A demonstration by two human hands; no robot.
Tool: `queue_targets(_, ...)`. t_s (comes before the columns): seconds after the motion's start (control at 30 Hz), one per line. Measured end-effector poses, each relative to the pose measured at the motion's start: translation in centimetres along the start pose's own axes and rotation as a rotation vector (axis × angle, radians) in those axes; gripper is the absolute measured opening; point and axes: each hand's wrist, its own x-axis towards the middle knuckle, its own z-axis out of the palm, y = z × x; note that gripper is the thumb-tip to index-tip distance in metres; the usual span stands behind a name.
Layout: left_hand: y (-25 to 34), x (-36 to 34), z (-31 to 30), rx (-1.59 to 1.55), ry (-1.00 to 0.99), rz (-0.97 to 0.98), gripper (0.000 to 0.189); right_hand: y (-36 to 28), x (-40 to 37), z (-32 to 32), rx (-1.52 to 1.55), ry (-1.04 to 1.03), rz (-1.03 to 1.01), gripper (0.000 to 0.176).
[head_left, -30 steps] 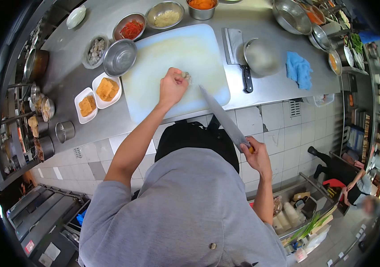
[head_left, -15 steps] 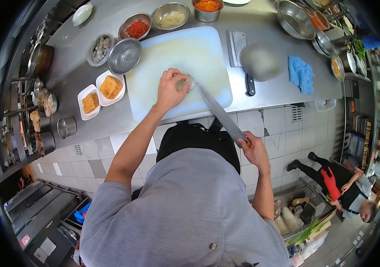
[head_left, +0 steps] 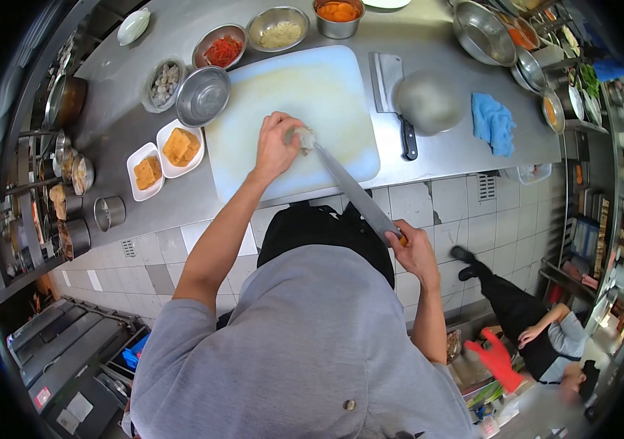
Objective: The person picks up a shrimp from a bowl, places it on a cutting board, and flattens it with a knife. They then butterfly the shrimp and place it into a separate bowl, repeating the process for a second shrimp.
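Note:
My left hand (head_left: 278, 146) is over the white cutting board (head_left: 290, 80), its fingers closed on a small, pale, translucent piece that looks like a raw shrimp (head_left: 305, 137). The long knife (head_left: 356, 192) is gripped by its handle in my right hand (head_left: 414, 252), which hangs in front of the table edge. Its blade slants up and left, with the tip touching or very close to the shrimp. Part of the shrimp is hidden by my fingers. Left of the board, a clear bowl (head_left: 165, 85) contains several greyish pieces like it, next to a metal bowl (head_left: 204, 96).
Bowls of red strips (head_left: 223, 51), pale shreds (head_left: 280, 33) and orange slices (head_left: 338, 12) line the back. Two white dishes (head_left: 164, 162) hold orange-brown blocks. A cleaver (head_left: 394, 95), a round metal lid (head_left: 429, 102) and a blue cloth (head_left: 493, 124) lie right. A person (head_left: 539, 329) with red gloves stands behind, right.
The knife tip and my right hand have shifted slightly left and down. More of the shrimp shows beside my left fingers. The person behind has moved closer, with the red gloves held out.

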Motion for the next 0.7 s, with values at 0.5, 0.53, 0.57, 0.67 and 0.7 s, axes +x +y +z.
queue_targets(0.5,0.8,3.6,-1.7,0.18,-0.339,0.042,0.016,0.0,0.7,-0.6,-0.016,-0.001,-0.014,0.019)
queue_targets(0.53,0.8,3.7,-1.7,0.161,-0.341,0.022,0.015,-0.1,0.7,-0.6,-0.021,-0.001,-0.011,0.019)
queue_targets(0.57,0.9,3.7,-1.7,0.142,-0.343,0.001,0.015,-0.2,0.7,-0.7,-0.027,0.0,-0.007,0.019)
queue_targets(0.67,0.8,3.6,-1.6,0.111,-0.316,0.003,0.011,0.1,0.9,-0.8,-0.039,0.009,-0.035,0.019)
queue_targets(0.7,0.8,3.6,-1.6,0.106,-0.301,0.013,0.01,0.1,0.9,-0.8,-0.041,0.009,-0.04,0.019)
